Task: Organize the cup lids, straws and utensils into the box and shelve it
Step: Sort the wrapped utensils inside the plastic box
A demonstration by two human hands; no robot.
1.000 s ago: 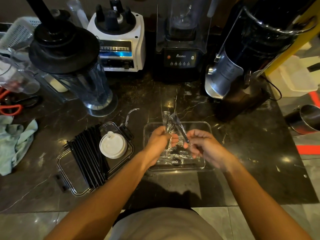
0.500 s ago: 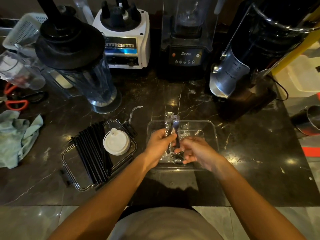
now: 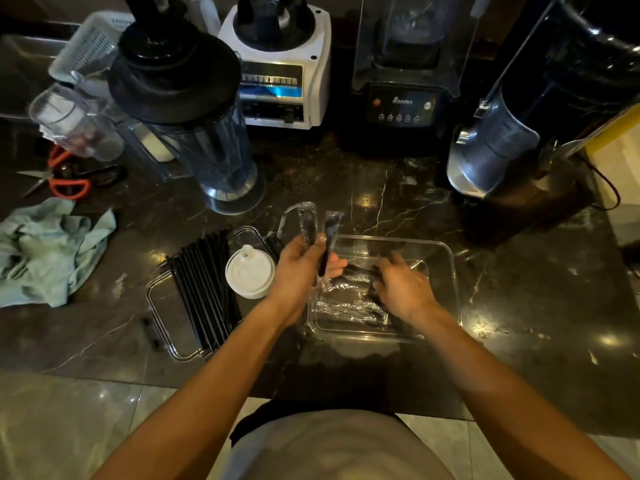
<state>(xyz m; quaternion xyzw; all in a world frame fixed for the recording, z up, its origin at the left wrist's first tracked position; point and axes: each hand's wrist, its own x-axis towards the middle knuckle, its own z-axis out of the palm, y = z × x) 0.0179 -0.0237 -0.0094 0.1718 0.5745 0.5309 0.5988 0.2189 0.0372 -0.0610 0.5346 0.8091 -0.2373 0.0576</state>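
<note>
A clear plastic box lies on the dark marble counter in front of me, with several wrapped black utensils in its bottom. My left hand holds two wrapped utensils upright over the box's left rim. My right hand is inside the box, fingers spread and resting on the wrapped utensils there. Left of the box, the clear lid of the box lies flat with a bundle of black straws and a white cup lid on it.
Blender jug, white blender base, black blender and a steel machine line the back. A green cloth and orange scissors lie at the left. The counter's front edge is near my body.
My left hand has lifted two wrapped utensils up and left, away from the right hand. My right hand has let go and dropped flat into the box.
</note>
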